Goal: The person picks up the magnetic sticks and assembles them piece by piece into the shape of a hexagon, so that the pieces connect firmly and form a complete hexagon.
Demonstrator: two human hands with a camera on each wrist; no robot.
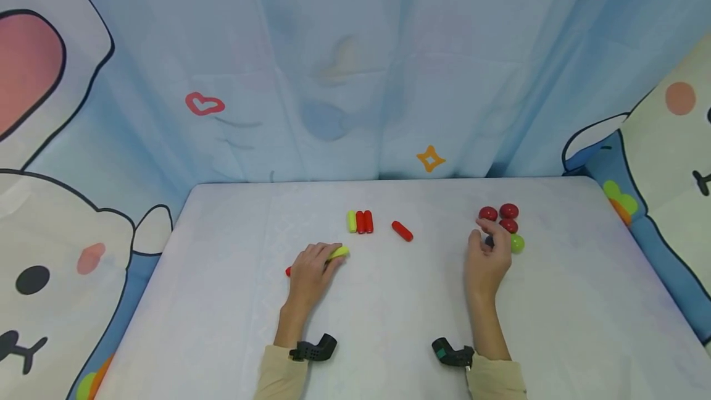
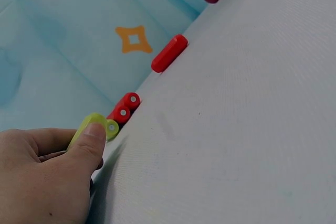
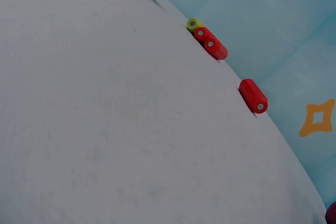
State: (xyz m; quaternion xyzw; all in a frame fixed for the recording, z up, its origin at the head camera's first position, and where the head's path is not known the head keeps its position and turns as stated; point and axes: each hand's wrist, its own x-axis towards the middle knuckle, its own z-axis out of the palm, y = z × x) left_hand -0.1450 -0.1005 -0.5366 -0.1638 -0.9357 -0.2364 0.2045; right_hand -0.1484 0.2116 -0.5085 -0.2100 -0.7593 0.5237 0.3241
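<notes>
My left hand (image 1: pixel 308 271) pinches a short yellow-green stick (image 1: pixel 339 252) between thumb and fingers, over the left middle of the table. Part of a red stick (image 1: pixel 288 271) shows beside that hand; the rest is hidden. Behind it, a yellow-green stick (image 1: pixel 352 221) and two red sticks (image 1: pixel 365 222) lie side by side, with round silvery dots on their ends. My right hand (image 1: pixel 487 261) hovers loosely bent at the cluster of balls, thumb and index finger apart. A dark blue ball (image 1: pixel 489 241) is partly hidden by its fingers. The right wrist view does not show this hand.
Another red stick (image 1: pixel 402 231) lies alone, slanted, between the row and the balls. Several red balls (image 1: pixel 508 211) and a green ball (image 1: pixel 517 243) sit at the right. A white cloth covers the table (image 1: pixel 400 313); a blue patterned curtain (image 1: pixel 344 79) hangs behind its far edge.
</notes>
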